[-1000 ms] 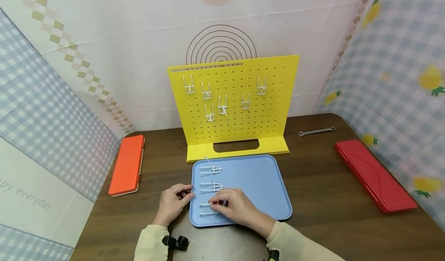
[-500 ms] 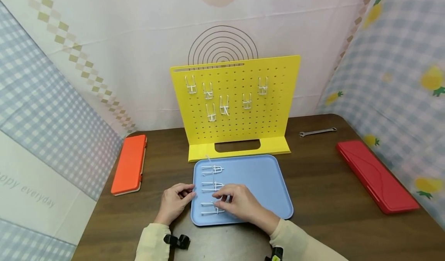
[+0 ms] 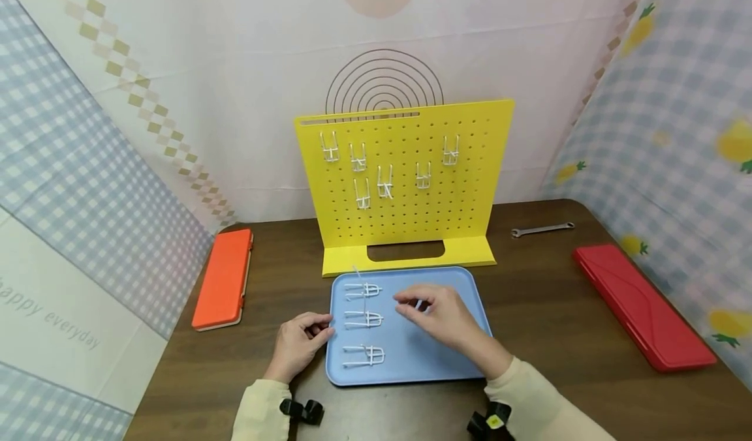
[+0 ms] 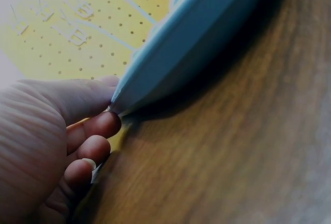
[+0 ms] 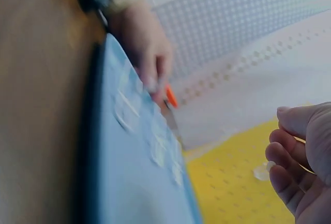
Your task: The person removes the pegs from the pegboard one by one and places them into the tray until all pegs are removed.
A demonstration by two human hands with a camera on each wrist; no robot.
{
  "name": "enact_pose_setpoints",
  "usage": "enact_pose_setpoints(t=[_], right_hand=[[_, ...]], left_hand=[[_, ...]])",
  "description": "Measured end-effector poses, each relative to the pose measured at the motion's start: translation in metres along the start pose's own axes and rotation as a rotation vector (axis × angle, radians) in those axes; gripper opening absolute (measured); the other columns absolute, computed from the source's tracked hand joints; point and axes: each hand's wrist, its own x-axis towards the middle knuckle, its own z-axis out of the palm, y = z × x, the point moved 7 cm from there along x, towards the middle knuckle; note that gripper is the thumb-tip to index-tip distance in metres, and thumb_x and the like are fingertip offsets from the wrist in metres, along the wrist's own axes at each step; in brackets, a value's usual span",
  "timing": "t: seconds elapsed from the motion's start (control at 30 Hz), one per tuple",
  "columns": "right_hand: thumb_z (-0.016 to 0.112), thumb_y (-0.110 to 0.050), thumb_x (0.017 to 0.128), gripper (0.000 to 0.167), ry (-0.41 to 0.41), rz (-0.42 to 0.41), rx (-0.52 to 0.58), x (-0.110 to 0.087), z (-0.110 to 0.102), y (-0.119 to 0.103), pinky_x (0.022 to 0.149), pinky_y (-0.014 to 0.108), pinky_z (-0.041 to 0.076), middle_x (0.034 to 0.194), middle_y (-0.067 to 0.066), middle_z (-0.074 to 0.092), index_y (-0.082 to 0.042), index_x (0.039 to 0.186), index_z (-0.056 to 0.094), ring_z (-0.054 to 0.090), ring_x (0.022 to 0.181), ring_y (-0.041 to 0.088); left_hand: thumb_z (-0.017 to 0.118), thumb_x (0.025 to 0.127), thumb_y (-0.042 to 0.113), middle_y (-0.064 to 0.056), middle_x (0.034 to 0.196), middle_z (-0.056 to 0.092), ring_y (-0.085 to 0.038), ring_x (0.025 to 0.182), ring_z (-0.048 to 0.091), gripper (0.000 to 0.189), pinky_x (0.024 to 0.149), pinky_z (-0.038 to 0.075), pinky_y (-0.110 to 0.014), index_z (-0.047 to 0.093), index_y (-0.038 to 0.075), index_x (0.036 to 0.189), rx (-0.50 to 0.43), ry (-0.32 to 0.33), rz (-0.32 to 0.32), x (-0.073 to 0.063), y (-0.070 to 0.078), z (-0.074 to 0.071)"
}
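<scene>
A blue tray (image 3: pixel 420 356) lies on the table with three white wire pegboard hooks in a column on its left side: a far hook (image 3: pixel 369 289), a middle hook (image 3: pixel 371 319) and a near hook (image 3: pixel 373 355). My left hand (image 3: pixel 298 343) pinches the tray's left rim between thumb and forefinger, as the left wrist view shows up close. Over the tray, right of the hooks, my right hand (image 3: pixel 437 314) hovers with loosely bent fingers and nothing in them. Behind the tray stands a yellow pegboard (image 3: pixel 405 216) carrying several similar white hooks.
An orange case (image 3: pixel 223 278) lies at the left of the table and a red case (image 3: pixel 643 304) at the right. A wrench (image 3: pixel 542 229) rests near the back right. Patterned cloth (image 3: pixel 270 102) surrounds the table on the back and sides.
My right hand has let go of the near hook and moved away to the right and back over the tray. The left hand stays at the tray's rim.
</scene>
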Motion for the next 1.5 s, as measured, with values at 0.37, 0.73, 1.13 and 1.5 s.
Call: enact_pose_setpoints(t=[0.37,0.73,1.13,1.5], right_hand=[[0.071,-0.033,0.088,0.026,0.046,0.223,-0.074,0.043,-0.089,0.054,0.063,0.028,0.054,0.099,-0.001,0.072,-0.014,0.105,0.075,0.065,0.079,0.013],[0.067,-0.034,0.091,0.047,0.14,0.454,0.215,0.118,-0.145,0.091,0.077,0.031,0.053,0.106,0.012,0.065,-0.008,0.13,0.059,0.061,0.091,0.026],[0.071,-0.022,0.089,0.043,0.267,0.47,0.364,0.151,-0.146,0.094,0.084,0.04,0.052,0.108,0.006,0.065,-0.013,0.129,0.061,0.06,0.103,0.035],[0.07,-0.023,0.089,0.036,0.311,0.448,0.379,0.157,-0.153,0.095,0.076,0.027,0.053,0.104,0.004,0.061,-0.01,0.123,0.066,0.06,0.091,0.015]], left_hand=[[0.082,0.077,0.016,0.015,0.082,0.065,-0.003,0.067,0.058,0.02,0.059,0.048,-0.022,0.077,0.019,0.096,-0.001,0.004,-0.042,-0.011,-0.014,0.001],[0.082,0.077,0.017,0.014,0.082,0.065,-0.003,0.067,0.058,0.02,0.059,0.049,-0.022,0.077,0.019,0.096,0.003,0.02,-0.043,-0.009,-0.015,-0.003],[0.082,0.077,0.018,0.015,0.083,0.066,-0.003,0.067,0.058,0.019,0.059,0.049,-0.021,0.077,0.019,0.095,-0.014,0.01,-0.022,-0.007,-0.013,0.002],[0.082,0.077,0.019,0.015,0.083,0.066,-0.003,0.067,0.058,0.019,0.059,0.049,-0.021,0.077,0.019,0.095,-0.019,0.012,0.011,-0.002,-0.007,0.003]])
